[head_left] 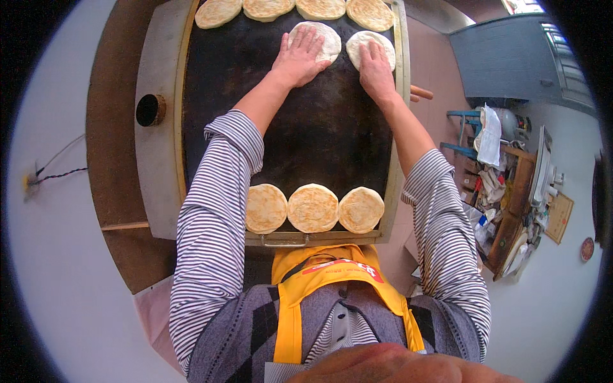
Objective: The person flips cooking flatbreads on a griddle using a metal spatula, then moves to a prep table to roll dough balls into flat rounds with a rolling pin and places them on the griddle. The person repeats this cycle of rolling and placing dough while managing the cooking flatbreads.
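Both my arms reach to the far part of a dark griddle (pixel 287 134). My left hand (pixel 300 60) lies with fingers spread on a pale round flatbread (pixel 327 43). To its right, my right hand (pixel 375 71) rests with its fingers stretched out on another pale flatbread (pixel 385 46). Beyond them, along the far edge, sits a row of several browned flatbreads (pixel 320 7). Three more browned flatbreads (pixel 313 209) lie side by side along the near edge.
A metal handle (pixel 285 244) juts from the griddle's near side. On the left ledge stands a round dark-mouthed container (pixel 151 110). Wooden rods (pixel 421 94) stick out at the right. Farther right are a blue stool (pixel 465 121) and a cluttered wooden table (pixel 511 217).
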Motion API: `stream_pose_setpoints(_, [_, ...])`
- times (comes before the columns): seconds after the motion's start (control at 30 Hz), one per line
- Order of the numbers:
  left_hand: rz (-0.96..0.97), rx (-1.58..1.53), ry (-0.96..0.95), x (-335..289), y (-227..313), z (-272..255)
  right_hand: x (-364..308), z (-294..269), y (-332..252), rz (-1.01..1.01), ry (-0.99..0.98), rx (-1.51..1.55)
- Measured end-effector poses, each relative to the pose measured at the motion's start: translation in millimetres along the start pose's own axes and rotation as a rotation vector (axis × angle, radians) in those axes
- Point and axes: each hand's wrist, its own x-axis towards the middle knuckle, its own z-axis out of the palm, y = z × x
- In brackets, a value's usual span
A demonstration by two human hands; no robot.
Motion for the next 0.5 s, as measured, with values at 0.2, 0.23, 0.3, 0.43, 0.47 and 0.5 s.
stream_pose_setpoints(0.2, [-0.05, -0.226, 0.231, -58.1, 11.6, -65.0, -1.9, -27.3, -9.3, -0.022, 0.03, 0.09])
stream_pose_setpoints(0.23, [-0.041, -0.316, 0.289, -85.4, 7.5, -82.8, -6.8, -45.6, -18.4, -0.013, 0.072, 0.141])
stream_pose_setpoints(0.3, [-0.054, -0.504, 0.395, -141.9, 11.1, -120.7, -28.6, -97.1, -31.5, -0.05, 0.147, 0.261])
stream_pose_setpoints(0.43, [-0.509, -0.618, 0.545, -331.6, 19.2, -138.5, -86.9, -144.8, -91.2, -0.216, 0.036, 0.546])
stream_pose_setpoints(0.47, [-0.694, -0.656, 0.563, -389.8, 28.1, -121.6, -101.6, -158.4, -115.2, -0.307, 0.017, 0.574])
stream_pose_setpoints(0.5, [-0.855, -0.667, 0.557, -442.5, 48.9, -111.8, -118.7, -172.2, -136.8, -0.374, -0.023, 0.636])
